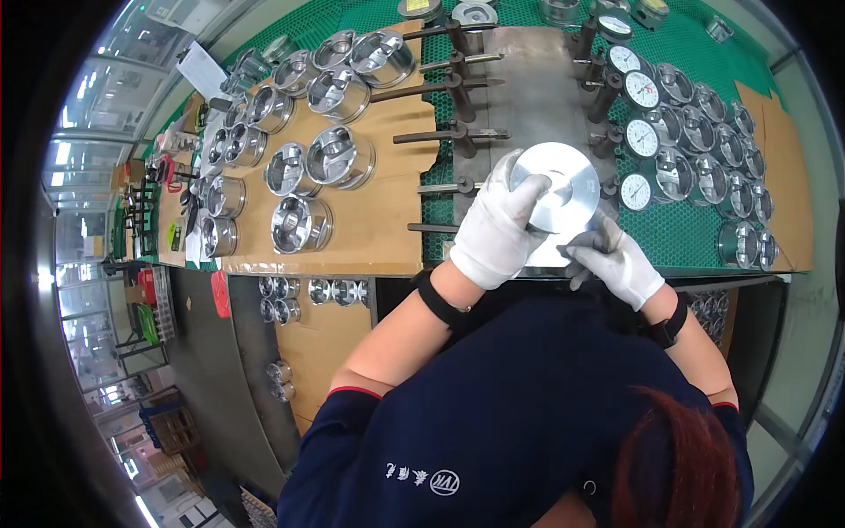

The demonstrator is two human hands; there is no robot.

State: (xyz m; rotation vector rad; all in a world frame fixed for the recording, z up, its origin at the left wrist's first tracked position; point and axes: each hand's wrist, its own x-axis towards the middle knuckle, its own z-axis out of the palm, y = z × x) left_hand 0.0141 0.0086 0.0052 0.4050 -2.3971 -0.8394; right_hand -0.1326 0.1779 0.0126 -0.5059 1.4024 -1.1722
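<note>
A shiny metal piston (pixel 572 189) is held up in front of me at the near edge of the bench, its round, flat crown facing up. My left hand (pixel 497 224), in a white glove, is closed on its left side with the thumb lying over the crown. At the lower right rim my right hand (pixel 616 264) has its grey-tipped gloved fingers bent in against the piston. What those fingers touch underneath is partly hidden. Just beyond the piston lies a grey metal plate (pixel 537 88).
Dark gauge stands (pixel 459 97) flank the plate, with dial gauges (pixel 641 138) on the right. Several pistons (pixel 339 158) stand on brown cardboard (pixel 378 220) to the left. More pistons (pixel 709 180) stand in rows on the green mat (pixel 651 242) at right. Below the bench is a shelf with pistons (pixel 280 308).
</note>
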